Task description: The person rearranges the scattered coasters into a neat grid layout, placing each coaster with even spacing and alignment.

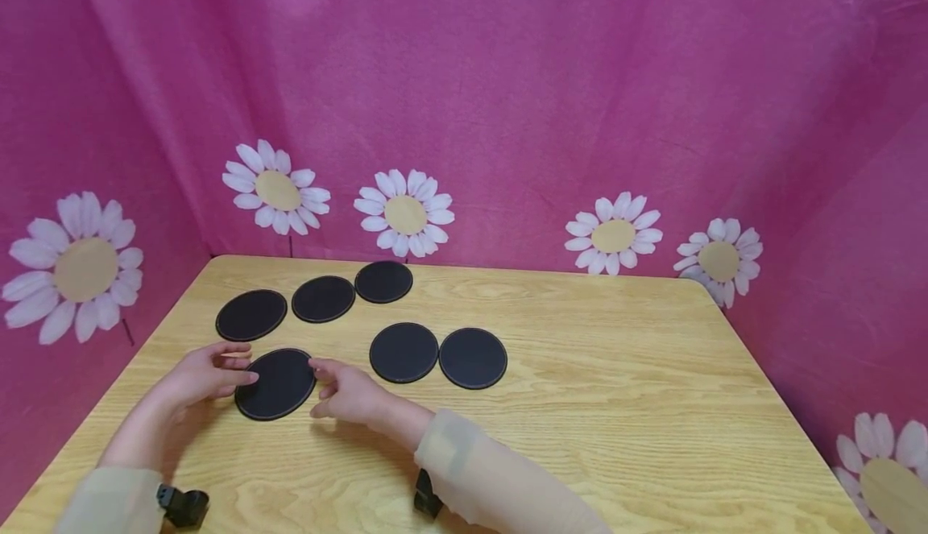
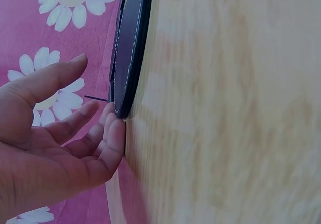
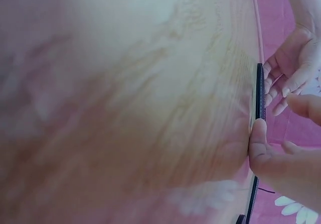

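Note:
A round black coaster [image 1: 279, 389] with a stitched rim lies at the near left of the table, between both hands. My left hand [image 1: 197, 377] is at its left edge, thumb overlapping the top in the head view. In the left wrist view that thumb stands apart from the coaster [image 2: 131, 48], while the lower fingertips meet its edge with fingers loosely bent. On the opposite side, my right hand [image 1: 351, 393] has its fingertips right at the coaster's edge. The right wrist view shows a fingertip against the end of the coaster [image 3: 260, 93], thumb and fingers spread.
Behind the left hand, three more black coasters, the nearest one [image 1: 251, 315] at the left, run in a slanting row toward the table's back edge. Two others, a left one [image 1: 403, 353] and a right one [image 1: 474, 358], lie side by side mid-table. A pink flowered cloth [image 1: 464, 115] surrounds the wooden table [image 1: 616, 405].

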Demonstrator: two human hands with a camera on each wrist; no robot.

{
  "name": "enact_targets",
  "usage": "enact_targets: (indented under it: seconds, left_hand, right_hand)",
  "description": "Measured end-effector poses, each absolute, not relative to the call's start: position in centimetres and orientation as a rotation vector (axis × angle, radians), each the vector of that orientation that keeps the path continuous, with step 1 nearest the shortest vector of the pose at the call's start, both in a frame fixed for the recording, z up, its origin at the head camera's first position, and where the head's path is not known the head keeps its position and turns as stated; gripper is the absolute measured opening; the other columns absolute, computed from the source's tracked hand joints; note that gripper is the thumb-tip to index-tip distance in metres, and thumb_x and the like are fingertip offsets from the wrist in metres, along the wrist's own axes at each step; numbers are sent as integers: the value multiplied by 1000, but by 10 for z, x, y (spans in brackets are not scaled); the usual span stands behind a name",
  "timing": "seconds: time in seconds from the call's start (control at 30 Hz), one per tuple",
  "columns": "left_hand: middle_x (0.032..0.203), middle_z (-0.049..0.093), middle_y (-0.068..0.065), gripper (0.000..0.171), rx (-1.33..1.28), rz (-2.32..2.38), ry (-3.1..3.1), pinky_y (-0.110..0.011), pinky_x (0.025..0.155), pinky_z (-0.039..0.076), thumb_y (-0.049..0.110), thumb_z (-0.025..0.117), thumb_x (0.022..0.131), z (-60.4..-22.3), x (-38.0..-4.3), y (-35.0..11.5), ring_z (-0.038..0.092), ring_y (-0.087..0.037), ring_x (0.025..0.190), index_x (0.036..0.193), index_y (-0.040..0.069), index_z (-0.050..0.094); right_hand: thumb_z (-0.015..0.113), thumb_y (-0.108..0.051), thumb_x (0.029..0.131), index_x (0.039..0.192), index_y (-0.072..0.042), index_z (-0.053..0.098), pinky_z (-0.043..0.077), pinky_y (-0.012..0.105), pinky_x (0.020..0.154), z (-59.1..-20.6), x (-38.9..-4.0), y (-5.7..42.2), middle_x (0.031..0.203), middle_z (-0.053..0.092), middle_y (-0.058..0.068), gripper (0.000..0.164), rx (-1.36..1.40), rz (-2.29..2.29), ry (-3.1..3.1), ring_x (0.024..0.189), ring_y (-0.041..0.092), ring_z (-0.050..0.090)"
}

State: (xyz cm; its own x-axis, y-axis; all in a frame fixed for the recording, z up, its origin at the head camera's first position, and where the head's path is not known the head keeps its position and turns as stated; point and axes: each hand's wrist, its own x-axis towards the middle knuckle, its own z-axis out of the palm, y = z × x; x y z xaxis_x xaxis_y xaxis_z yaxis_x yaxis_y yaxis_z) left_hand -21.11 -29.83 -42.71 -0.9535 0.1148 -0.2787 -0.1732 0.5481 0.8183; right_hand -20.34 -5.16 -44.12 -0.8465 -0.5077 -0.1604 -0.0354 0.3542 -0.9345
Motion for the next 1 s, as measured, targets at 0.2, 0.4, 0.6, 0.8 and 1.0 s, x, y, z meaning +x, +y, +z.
enact_targets:
  seconds: [0.2, 0.4, 0.6, 0.8, 1.0]
  left_hand:
    - [131, 45, -33, 73, -81, 1360, 2476, -37, 83, 53, 26, 68, 87, -426, -214, -293, 57, -17, 103, 138, -11, 31]
    - [131, 42, -34, 75, -79, 1420, 2449, -37, 83, 54, 25, 68, 87, -428, -215, -288, 56, -18, 104, 140, -11, 28]
    - [123, 47, -29, 75, -101, 1499, 2434, -32, 76, 56, 22, 71, 85, -428, -215, -282, 56, -6, 89, 139, -10, 30]
    - [113, 50, -20, 71, -99, 1521, 2441, -28, 71, 55, 18, 70, 86, -419, -212, -271, 56, -6, 82, 138, -10, 31]
    - [118, 48, -25, 68, -91, 1508, 2460, -31, 74, 55, 17, 67, 87, -412, -211, -263, 57, -7, 85, 138, -12, 33]
  right_hand:
    - [68, 13, 75, 136, -9, 50, 42, 14, 62, -445, -206, -49, 130, 56, 11, 67, -410, -1617, 2135, 79, 5, 51]
    - [67, 13, 75, 133, -7, 53, 45, 16, 68, -446, -207, -45, 129, 55, 11, 63, -384, -1747, 2075, 85, 11, 56]
    - [62, 16, 75, 131, -6, 53, 49, 19, 65, -445, -208, -41, 127, 55, 9, 61, -360, -1838, 2032, 80, 14, 61]
    - [59, 15, 77, 130, -6, 54, 50, 20, 62, -441, -209, -37, 123, 57, 7, 57, -329, -1859, 2009, 74, 11, 62]
    - [58, 12, 78, 129, -8, 55, 48, 20, 63, -434, -212, -28, 120, 57, 8, 55, -336, -1854, 2044, 72, 13, 62]
